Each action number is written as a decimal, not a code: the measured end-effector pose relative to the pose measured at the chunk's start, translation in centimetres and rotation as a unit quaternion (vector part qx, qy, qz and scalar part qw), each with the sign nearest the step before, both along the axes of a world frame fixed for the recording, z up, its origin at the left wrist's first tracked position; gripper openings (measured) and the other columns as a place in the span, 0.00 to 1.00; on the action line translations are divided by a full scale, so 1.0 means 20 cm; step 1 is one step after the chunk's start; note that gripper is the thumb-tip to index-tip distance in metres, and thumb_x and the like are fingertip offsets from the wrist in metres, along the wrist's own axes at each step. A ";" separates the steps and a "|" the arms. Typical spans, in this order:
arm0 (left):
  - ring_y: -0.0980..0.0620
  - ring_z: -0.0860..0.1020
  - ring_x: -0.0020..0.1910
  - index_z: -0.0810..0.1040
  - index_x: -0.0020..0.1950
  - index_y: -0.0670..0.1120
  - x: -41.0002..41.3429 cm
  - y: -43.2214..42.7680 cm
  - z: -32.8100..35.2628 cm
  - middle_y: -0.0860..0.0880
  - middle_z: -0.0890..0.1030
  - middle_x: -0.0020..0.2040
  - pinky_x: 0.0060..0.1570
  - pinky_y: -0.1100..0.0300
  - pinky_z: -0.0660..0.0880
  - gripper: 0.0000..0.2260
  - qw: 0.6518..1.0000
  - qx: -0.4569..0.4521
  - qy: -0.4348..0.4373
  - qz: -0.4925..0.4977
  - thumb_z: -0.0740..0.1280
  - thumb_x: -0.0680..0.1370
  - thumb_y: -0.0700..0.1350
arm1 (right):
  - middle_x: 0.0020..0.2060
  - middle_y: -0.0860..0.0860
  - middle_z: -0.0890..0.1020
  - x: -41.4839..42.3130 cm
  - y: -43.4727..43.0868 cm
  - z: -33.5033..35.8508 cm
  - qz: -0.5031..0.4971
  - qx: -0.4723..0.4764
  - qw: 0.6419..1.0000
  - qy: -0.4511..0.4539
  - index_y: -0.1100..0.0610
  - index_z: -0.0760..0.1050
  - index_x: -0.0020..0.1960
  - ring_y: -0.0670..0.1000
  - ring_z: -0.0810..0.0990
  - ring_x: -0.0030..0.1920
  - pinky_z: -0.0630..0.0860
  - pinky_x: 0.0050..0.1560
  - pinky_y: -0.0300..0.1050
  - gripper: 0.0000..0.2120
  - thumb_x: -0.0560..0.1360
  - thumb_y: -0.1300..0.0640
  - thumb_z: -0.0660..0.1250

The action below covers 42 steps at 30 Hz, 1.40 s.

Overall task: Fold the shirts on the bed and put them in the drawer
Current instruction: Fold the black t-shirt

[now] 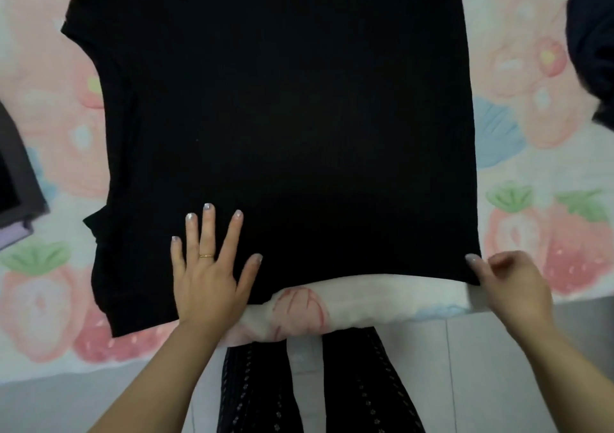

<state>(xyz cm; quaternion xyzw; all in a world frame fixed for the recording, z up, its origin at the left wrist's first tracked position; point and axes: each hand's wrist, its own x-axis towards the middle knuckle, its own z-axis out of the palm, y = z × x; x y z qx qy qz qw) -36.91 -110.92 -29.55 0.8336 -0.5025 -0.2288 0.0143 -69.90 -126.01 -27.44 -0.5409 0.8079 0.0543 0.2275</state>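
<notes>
The black fabric shirt (282, 117) lies flat on the strawberry-print bed sheet (531, 166). Your left hand (209, 276) presses on its near hem with fingers spread, and your right hand (508, 286) pinches its near right corner.

You have a plain black shirt (282, 117) on a bed sheet (531, 233) printed with pink-red strawberries, green leaves and pale blue patches, a grey and lilac item (16, 183) left of the shirt, a dark garment (594, 50) right of it, and below it black trousers (252, 392) dotted with rows of small pale flowers.

No readable text, label, brand, number or sign shows anywhere in view.
</notes>
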 end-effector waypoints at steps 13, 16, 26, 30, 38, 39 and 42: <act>0.46 0.71 0.65 0.78 0.55 0.37 0.52 0.39 0.06 0.54 0.71 0.66 0.67 0.58 0.65 0.15 0.981 -0.102 0.090 -0.141 0.69 0.69 0.39 | 0.45 0.62 0.82 -0.03 0.00 -0.01 0.475 -0.109 0.870 -0.077 0.67 0.80 0.43 0.58 0.79 0.49 0.71 0.57 0.40 0.18 0.72 0.56 0.57; 0.77 0.66 0.60 0.81 0.51 0.36 0.54 0.33 0.14 0.74 0.71 0.59 0.62 0.79 0.58 0.22 0.985 -0.054 0.162 -0.012 0.70 0.60 0.21 | 0.45 0.55 0.82 -0.05 -0.07 0.03 0.405 -0.021 0.907 -0.113 0.59 0.80 0.43 0.50 0.78 0.46 0.63 0.52 0.19 0.06 0.73 0.61 0.65; 0.60 0.79 0.29 0.79 0.44 0.46 0.81 -0.06 0.17 0.55 0.82 0.30 0.29 0.68 0.76 0.06 0.851 -0.119 0.345 0.378 0.64 0.76 0.37 | 0.34 0.46 0.84 0.16 -0.55 0.06 -0.022 -0.016 0.929 -0.368 0.54 0.77 0.47 0.44 0.81 0.37 0.77 0.38 0.33 0.07 0.73 0.51 0.66; 0.52 0.76 0.35 0.78 0.44 0.45 0.97 -0.41 0.08 0.51 0.79 0.35 0.37 0.57 0.74 0.07 0.873 -0.200 0.239 0.374 0.64 0.78 0.45 | 0.42 0.55 0.81 0.40 -0.80 0.03 -0.019 -0.093 0.933 -0.346 0.55 0.72 0.50 0.48 0.79 0.35 0.77 0.35 0.39 0.03 0.78 0.57 0.61; 0.38 0.74 0.54 0.70 0.59 0.43 0.98 -0.66 0.02 0.38 0.77 0.52 0.52 0.47 0.68 0.17 0.924 -0.164 -0.039 0.343 0.59 0.77 0.54 | 0.56 0.59 0.77 0.59 -0.97 -0.03 -0.028 -0.125 0.973 -0.194 0.58 0.68 0.61 0.60 0.74 0.58 0.69 0.58 0.51 0.18 0.76 0.48 0.61; 0.36 0.72 0.56 0.68 0.64 0.42 0.94 -0.66 0.04 0.35 0.76 0.56 0.54 0.46 0.67 0.20 0.932 -0.171 -0.111 0.299 0.58 0.77 0.53 | 0.56 0.60 0.77 0.61 -0.94 -0.01 0.002 -0.161 0.978 -0.132 0.59 0.66 0.63 0.60 0.73 0.58 0.67 0.58 0.51 0.20 0.76 0.48 0.59; 0.35 0.74 0.54 0.73 0.60 0.38 0.60 -0.72 0.10 0.35 0.76 0.55 0.54 0.47 0.67 0.17 0.949 -0.287 -0.123 0.052 0.60 0.76 0.46 | 0.56 0.63 0.76 0.84 -0.72 0.04 0.172 -0.308 0.928 -0.117 0.64 0.70 0.62 0.63 0.72 0.58 0.64 0.59 0.50 0.19 0.75 0.55 0.57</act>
